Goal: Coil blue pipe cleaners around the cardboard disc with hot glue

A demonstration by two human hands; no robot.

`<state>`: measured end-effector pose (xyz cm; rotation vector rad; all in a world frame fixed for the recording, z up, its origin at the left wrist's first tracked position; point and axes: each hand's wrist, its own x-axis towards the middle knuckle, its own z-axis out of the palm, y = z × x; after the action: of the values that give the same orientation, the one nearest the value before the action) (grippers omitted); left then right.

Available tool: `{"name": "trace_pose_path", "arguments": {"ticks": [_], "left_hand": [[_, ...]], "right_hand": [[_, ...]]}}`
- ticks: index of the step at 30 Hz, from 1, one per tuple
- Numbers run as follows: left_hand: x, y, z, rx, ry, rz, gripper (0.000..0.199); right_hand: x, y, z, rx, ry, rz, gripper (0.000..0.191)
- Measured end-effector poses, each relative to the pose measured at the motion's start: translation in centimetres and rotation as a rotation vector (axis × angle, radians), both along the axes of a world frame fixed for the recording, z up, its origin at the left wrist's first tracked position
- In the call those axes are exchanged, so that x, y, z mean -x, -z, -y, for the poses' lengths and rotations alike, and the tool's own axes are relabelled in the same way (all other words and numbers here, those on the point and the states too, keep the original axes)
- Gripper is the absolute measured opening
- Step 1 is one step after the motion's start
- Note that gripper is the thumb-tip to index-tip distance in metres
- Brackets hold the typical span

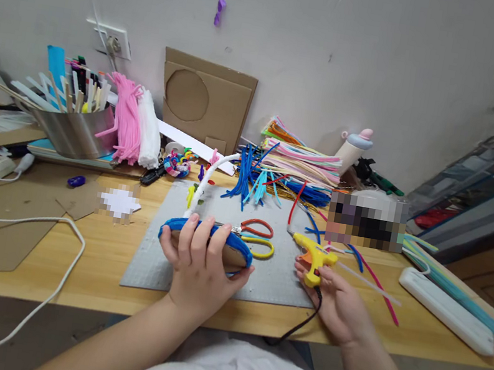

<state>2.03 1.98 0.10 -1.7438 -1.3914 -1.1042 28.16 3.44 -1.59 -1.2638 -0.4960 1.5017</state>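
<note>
My left hand [204, 272] grips a round cardboard piece [234, 260] edged in fuzzy blue pipe cleaner, tilted above the grey cutting mat [145, 266]. From behind it rises a curved white fuzzy strip [202, 187]; where its lower end meets the piece is hidden. My right hand [345, 305] is closed around a yellow glue gun [317, 259], its nozzle pointing left and a clear glue stick [372, 285] sticking out at the back. Scissors [260, 248] with red and yellow handles lie on the mat between my hands, blades partly hidden behind the cardboard.
Bundles of pipe cleaners [300, 162] lie at the back, before a cut cardboard sheet [230, 103]. A metal container [78, 134] of sticks stands left. A white bar-shaped device [446, 310] lies right. A white cable [73, 263] loops over the left table edge.
</note>
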Motion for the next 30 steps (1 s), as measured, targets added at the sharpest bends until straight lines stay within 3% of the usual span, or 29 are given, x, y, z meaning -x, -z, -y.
{"name": "trace_pose_path", "arguments": {"ticks": [4,6,8,13,16,23,30], "left_hand": [[0.1,0.0,0.1,-0.008,-0.013,-0.003,0.077],[0.1,0.0,0.1,-0.014,-0.01,-0.005,0.077],[0.1,0.1,0.1,-0.015,-0.008,-0.005,0.077],[0.4,0.4,-0.1,-0.018,-0.013,0.025,0.086],[0.6,0.4,-0.3,-0.008,-0.009,0.045,0.09],[0.6,0.1,-0.3,0.008,0.016,0.083,0.085],[0.5,-0.1,-0.3,-0.017,-0.008,0.062,0.08]], "right_hand": [[-2.6,0.0,-0.2,-0.018,-0.175,0.457,0.018],[-3.2,-0.7,0.1,0.01,-0.176,0.64,0.023],[-2.5,-1.7,0.9,-0.089,-0.174,0.707,0.03],[4.4,-3.5,3.7,-0.869,-0.341,0.913,0.021],[7.6,-3.4,4.0,-1.094,-0.359,1.009,0.038],[8.6,-2.0,3.3,-1.154,-0.392,1.003,0.052],[8.8,-1.4,3.4,-1.148,-0.415,1.048,0.054]]}}
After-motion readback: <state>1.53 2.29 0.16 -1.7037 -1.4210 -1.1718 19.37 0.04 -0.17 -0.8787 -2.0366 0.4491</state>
